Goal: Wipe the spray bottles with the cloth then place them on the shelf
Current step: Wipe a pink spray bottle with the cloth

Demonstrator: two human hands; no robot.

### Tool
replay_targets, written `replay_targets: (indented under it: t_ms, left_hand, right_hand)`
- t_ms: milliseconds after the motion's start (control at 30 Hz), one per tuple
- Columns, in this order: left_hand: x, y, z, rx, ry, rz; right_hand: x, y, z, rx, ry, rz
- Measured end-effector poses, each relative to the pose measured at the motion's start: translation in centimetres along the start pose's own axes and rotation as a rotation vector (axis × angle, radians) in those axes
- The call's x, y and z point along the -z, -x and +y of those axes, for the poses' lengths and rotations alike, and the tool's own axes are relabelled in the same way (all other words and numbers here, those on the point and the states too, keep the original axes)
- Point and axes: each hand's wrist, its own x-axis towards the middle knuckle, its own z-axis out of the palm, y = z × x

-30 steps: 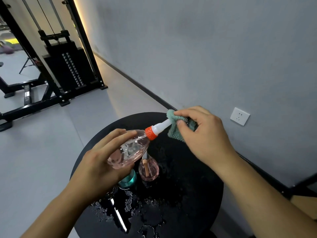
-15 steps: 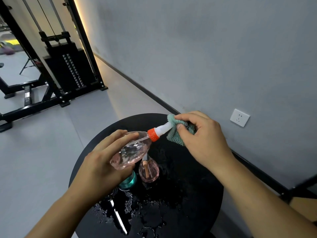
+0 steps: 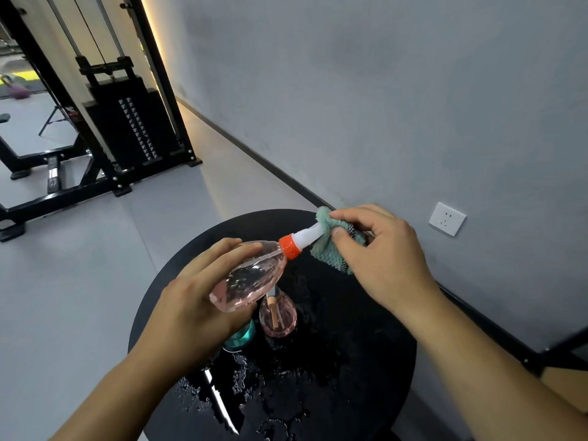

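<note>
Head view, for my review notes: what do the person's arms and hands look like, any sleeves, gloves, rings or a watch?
Both forearms are bare up to the picture's lower edge, with no sleeve in view. The left hand and the right hand wear no gloves. No ring shows on the visible fingers, and no watch or band on either wrist. Nails look short and unpainted.

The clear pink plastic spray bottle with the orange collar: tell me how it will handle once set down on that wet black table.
The clear pink plastic spray bottle looks light; the left hand alone carries it tilted. Its rounded body probably rolls if laid flat. Water beads on the round black table, so it may slide. The right hand holds the teal cloth over its nozzle.
</note>
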Motion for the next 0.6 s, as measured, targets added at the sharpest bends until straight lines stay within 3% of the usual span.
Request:
replay_targets:
  t_ms: [167,333,600]
  left_hand:
    - [-0.1,-0.1,-0.1,0.033,-0.022,-0.002]
    - [0.0,0.0,0.1,0.002,-0.032,-0.001]
    - [-0.4,-0.2,-0.3,0.035,-0.005,-0.009]
  right_hand:
    - [-0.5,1.0,-1.3,0.111,-0.075,-0.116]
    - [-0.1,0.1,0.0,0.011,0.010,-0.003]
    - [-0.3,0.6,-0.7,0.101,-0.045,-0.092]
